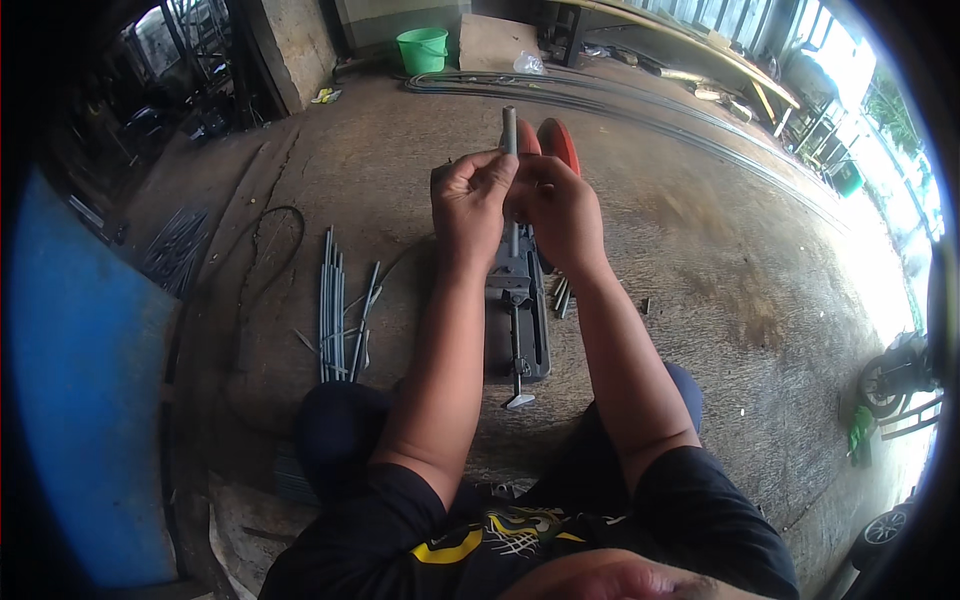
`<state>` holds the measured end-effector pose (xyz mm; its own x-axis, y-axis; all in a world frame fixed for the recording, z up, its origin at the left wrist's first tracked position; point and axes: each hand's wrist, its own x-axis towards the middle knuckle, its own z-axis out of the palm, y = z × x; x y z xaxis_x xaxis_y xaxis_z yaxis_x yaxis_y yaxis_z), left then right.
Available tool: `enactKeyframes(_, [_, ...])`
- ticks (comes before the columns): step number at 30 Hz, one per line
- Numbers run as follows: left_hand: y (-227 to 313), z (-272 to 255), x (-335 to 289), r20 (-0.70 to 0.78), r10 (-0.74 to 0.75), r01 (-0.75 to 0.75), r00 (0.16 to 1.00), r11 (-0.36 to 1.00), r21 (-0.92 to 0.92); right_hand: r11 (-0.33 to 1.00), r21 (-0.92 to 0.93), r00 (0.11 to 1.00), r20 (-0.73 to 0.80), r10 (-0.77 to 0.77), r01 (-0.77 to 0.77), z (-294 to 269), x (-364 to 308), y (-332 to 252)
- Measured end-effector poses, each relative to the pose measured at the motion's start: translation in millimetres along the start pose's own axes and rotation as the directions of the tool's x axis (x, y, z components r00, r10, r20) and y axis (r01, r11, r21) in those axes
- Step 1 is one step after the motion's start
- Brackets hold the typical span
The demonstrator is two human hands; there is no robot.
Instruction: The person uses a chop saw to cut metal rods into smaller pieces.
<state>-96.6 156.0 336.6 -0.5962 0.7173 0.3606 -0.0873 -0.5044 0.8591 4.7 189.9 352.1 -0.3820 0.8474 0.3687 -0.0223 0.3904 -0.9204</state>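
A grey metal rod [510, 130] points away from me, its far end sticking out past my fingers. My left hand [472, 210] is closed with thumb and fingers around it. Right beside it, my right hand [562, 215] has its fingers curled in against the same spot; what they hold is hidden. Both hands are over a cut-off saw [541, 340], whose clamp screw [516, 340] runs toward me and ends in a small handle. Past my hands shows the saw's red round part [558, 145]. A length of rod [515, 240] lies along the clamp.
Several long rods [332, 310] lie on the floor left of the saw, and short cut pieces [563, 298] at its right. A blue panel [90, 380] stands far left. Farther off are a green bucket [422, 50], long bent bars [600, 95] and a wooden bench [700, 45].
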Motion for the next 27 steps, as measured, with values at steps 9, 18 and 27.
enactKeyframes(9, [-24, -1, -4, -0.089, 0.119, -0.093, 0.989, 0.963, 0.254, 0.977, 0.175, 0.973, -0.215, -0.083, 0.122, -21, 18, 12])
enactKeyframes(18, [-37, 2, -16, -0.01, -0.131, 0.093, 0.991, 0.753, -0.652, 0.517, 0.855, 0.964, -0.173, 0.201, 0.045, -18, 20, 6])
enactKeyframes(27, [-13, 18, -18, 0.097, 0.078, -0.011, 0.992, 0.835, -0.55, 0.353, 0.931, 0.988, 0.041, 0.148, -0.092, -3, 12, 13])
